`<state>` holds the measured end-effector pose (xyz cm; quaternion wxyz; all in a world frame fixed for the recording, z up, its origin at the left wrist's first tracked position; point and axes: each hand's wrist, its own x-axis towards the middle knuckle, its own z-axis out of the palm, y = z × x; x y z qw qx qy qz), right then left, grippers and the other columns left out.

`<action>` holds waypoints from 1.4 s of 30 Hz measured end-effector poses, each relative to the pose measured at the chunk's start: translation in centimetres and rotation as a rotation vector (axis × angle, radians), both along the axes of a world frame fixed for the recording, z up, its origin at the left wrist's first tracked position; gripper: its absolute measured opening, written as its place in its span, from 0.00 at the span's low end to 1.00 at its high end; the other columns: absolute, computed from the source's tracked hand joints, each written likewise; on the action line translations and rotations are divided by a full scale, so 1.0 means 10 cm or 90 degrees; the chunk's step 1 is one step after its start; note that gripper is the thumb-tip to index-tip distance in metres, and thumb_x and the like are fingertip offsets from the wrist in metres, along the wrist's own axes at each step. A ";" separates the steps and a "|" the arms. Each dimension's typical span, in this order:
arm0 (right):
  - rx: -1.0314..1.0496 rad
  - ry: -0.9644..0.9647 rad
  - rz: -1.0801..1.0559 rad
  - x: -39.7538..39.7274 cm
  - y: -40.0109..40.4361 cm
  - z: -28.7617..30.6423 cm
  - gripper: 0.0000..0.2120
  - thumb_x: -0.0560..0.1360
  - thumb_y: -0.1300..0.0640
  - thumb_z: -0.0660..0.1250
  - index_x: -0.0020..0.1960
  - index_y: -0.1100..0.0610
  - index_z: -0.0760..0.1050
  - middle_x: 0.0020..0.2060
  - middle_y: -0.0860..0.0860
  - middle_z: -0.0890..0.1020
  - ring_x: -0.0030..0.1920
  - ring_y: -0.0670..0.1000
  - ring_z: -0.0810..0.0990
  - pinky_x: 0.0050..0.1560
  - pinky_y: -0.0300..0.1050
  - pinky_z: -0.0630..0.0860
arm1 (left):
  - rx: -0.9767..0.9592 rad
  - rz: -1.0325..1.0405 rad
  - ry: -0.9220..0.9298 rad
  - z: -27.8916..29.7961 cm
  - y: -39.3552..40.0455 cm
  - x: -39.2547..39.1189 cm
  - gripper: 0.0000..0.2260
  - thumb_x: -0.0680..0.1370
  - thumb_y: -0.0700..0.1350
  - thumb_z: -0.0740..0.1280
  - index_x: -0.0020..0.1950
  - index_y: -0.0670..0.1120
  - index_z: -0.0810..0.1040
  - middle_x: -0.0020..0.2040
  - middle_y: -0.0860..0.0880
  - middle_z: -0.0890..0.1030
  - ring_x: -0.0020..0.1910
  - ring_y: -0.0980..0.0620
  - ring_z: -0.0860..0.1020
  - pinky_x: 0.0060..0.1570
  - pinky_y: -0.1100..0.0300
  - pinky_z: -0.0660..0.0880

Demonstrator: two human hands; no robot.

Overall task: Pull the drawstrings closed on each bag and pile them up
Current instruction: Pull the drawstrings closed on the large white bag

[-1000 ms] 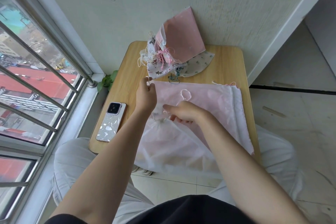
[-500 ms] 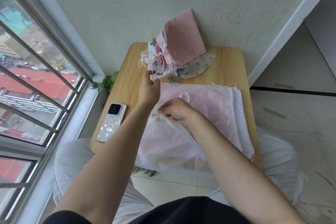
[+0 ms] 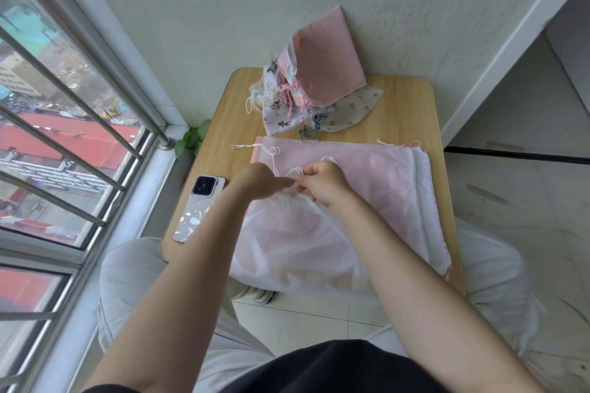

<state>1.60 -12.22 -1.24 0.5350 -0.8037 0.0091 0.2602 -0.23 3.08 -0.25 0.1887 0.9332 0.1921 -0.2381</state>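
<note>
1. Since a second ago, left hand [image 3: 255, 180] dropped back from the far pile to the sheer white bag's [image 3: 297, 242] gathered neck.
2. Right hand [image 3: 322, 183] pinches the white drawstring [image 3: 275, 159]; left grip on neck (fingers hidden, cannot tell).
3. Bag lies on flat pink bags [image 3: 376, 169], table [image 3: 405, 112] centre.
4. One tied pile [image 3: 306, 89] at the far edge, one phone [image 3: 199, 207] left.

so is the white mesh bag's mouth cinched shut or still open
Cinched: the white mesh bag gathers to a tight bunch where both hands pinch its drawstring.
</note>
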 end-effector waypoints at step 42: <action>-0.113 -0.019 0.285 0.20 -0.19 0.31 0.06 0.73 0.55 0.70 0.41 0.56 0.83 0.30 0.51 0.75 0.27 0.49 0.67 0.27 0.37 0.65 | -0.582 0.189 -0.175 -0.02 -0.08 -0.06 0.05 0.76 0.42 0.71 0.44 0.42 0.86 0.39 0.40 0.84 0.39 0.47 0.78 0.46 0.53 0.74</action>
